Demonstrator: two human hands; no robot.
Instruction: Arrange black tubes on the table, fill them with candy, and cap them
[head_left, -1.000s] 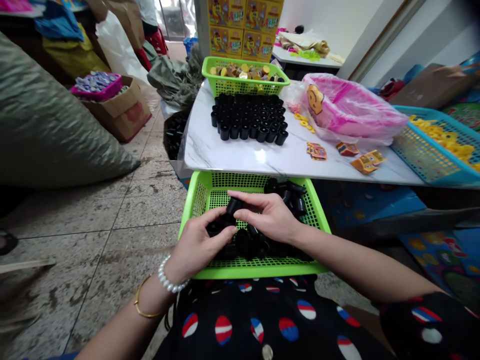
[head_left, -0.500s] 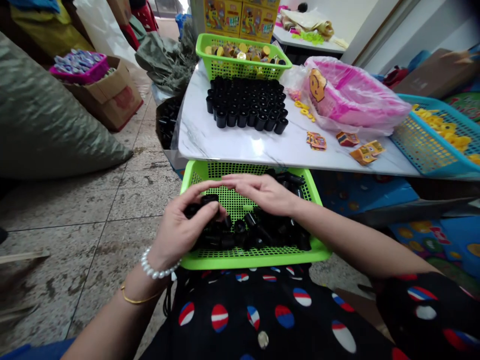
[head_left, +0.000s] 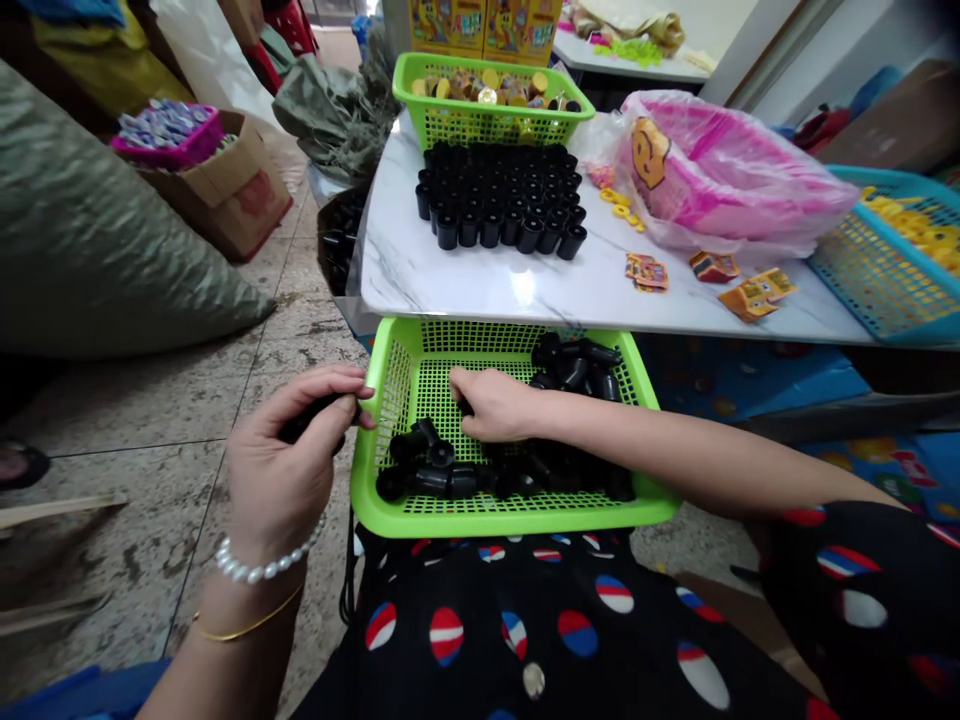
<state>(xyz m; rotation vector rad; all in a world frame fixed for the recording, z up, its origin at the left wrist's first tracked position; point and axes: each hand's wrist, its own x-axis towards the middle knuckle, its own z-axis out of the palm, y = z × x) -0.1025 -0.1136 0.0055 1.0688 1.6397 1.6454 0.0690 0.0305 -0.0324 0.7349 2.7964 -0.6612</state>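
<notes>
My left hand [head_left: 289, 450] is raised just outside the left rim of a green plastic basket [head_left: 517, 522]. Its fingers curl around black plastic cylinders, mostly hidden in the palm, so how many cannot be seen. Inside the basket, my right hand [head_left: 495, 405] has its fingers folded down, and a bit of a black plastic cylinder [head_left: 464, 406] shows at them. Loose black cylinders [head_left: 431, 480] lie along the basket's near side, and more are heaped at its right. On the table behind, many similar black cylinders [head_left: 502, 195] stand upright in close rows.
The white marbled table [head_left: 450, 290] carries a green basket of gold-capped pieces [head_left: 487, 110], a pink bag-covered basket [head_left: 735, 185], small printed packets [head_left: 757, 293] and a blue basket of yellow parts [head_left: 862, 290]. A large woven sack [head_left: 112, 240] leans at left, near a cardboard box [head_left: 225, 200].
My hands have moved apart. The left went out over the basket's left rim with black cylinders in it; the right lowered slightly, its fingers now curled. The view shifted a little.
</notes>
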